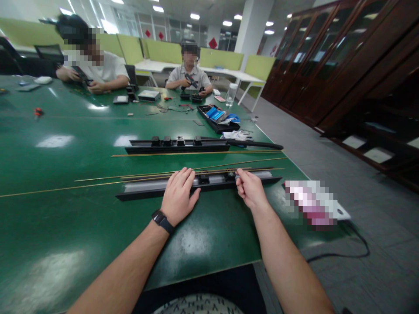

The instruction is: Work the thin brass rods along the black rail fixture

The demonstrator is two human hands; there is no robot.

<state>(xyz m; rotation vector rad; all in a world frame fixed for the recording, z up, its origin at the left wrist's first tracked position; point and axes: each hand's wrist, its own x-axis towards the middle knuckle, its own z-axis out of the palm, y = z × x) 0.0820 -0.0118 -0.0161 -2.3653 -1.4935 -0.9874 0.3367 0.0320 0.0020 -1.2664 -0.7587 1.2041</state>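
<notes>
A long black rail (212, 188) with a silvery channel and small black blocks (204, 176) lies crosswise in front of me. My left hand (179, 192), a dark band on its wrist, rests on the rail with fingers stretched out and thumb apart. At the rail's right part my right hand (250, 188) is closed in a pinch beside another black block (230, 174). What its fingertips grip is too small to make out. Thin brass-coloured rods (98, 179) run along the rail's far side, some passing by my left fingertips.
A second black rail (178, 148) with several blocks lies farther back, a rod in front of it. Beyond are a black tray (218, 124) with blue items, white gloves (240, 135) and a clear bottle (231, 95). Two people sit across the green table (81, 240). A blurred-out object (314, 205) lies right.
</notes>
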